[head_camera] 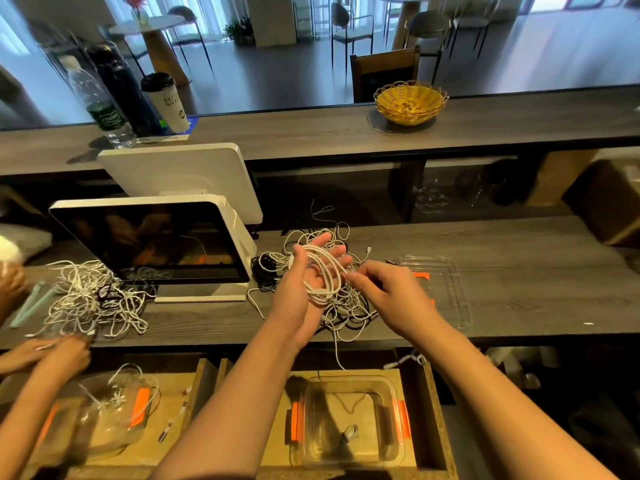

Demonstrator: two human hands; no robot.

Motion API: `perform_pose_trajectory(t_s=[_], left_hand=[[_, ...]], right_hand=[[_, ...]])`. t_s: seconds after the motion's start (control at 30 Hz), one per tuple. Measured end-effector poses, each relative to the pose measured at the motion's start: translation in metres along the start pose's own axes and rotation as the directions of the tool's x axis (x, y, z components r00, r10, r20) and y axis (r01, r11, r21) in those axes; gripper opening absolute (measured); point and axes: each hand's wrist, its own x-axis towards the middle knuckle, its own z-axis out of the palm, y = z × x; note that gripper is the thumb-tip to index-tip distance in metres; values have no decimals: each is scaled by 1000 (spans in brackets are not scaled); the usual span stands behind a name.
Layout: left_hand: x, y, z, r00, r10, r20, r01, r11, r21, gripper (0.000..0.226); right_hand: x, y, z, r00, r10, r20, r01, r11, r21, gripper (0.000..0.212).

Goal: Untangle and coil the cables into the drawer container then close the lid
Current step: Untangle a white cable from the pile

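Note:
My left hand (304, 282) is raised over the counter, palm up, with a white cable coil (323, 271) looped around its fingers and the thumb pressing the loops. My right hand (388, 289) pinches the same white cable just right of the coil. Beneath both hands lies a tangle of white and black cables (346, 306). One strand hangs over the counter edge toward the open drawer (433, 410). Inside the drawer a clear container (346, 452) with orange clips holds one small cable. Its clear lid (446, 285) lies on the counter to the right.
A white point-of-sale screen (152, 244) stands left of the tangle. A second cable pile (93, 299) and another person's hands (52, 355) are at far left, above a second drawer with a container (110, 410). A yellow basket (410, 102), bottles and a cup sit on the upper shelf.

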Motion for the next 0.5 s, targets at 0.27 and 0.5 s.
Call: perform_pose_trajectory(t_s=[0.27, 0.5], left_hand=[[-1, -7, 4, 998, 12, -57, -21, 987, -159, 48], [-2, -11, 5, 988, 51, -145, -68, 991, -117, 44]], right_hand=[[-9, -3, 12, 997, 36, 64, -34, 999, -39, 23], [-21, -11, 20, 989, 20, 145, -11, 998, -60, 19]])
